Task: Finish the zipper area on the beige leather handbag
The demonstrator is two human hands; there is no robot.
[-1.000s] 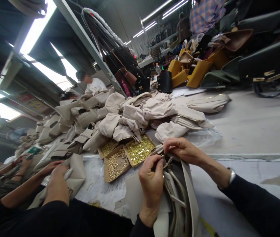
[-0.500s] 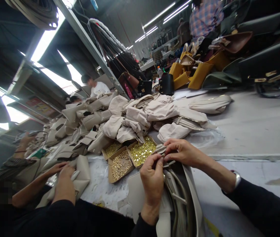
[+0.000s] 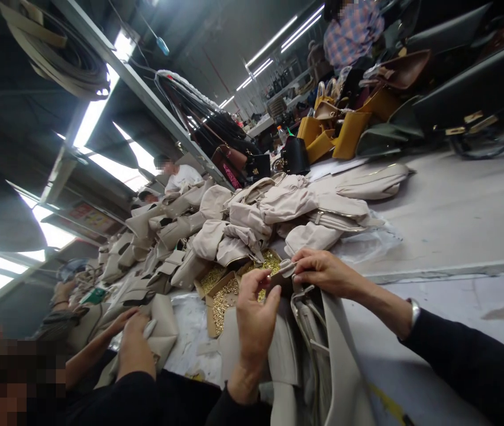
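Table (image 3: 451, 222) | bag (image 3: 345, 361), beige, near side of table, mouth up; prob. light, soft, floppy panels, low slip, not fragile; best hold: at top, 1 hand/side | 3 trays (image 3: 210, 318), just past bag | R hand (image 3: 332, 273): fingers pinching bag at top | L hand (image 3: 254, 322): fingers parted, nothing seen held | gold bits (image 3: 222, 305) in trays

Beige bag (image 3: 343, 361) partly out-of-frame
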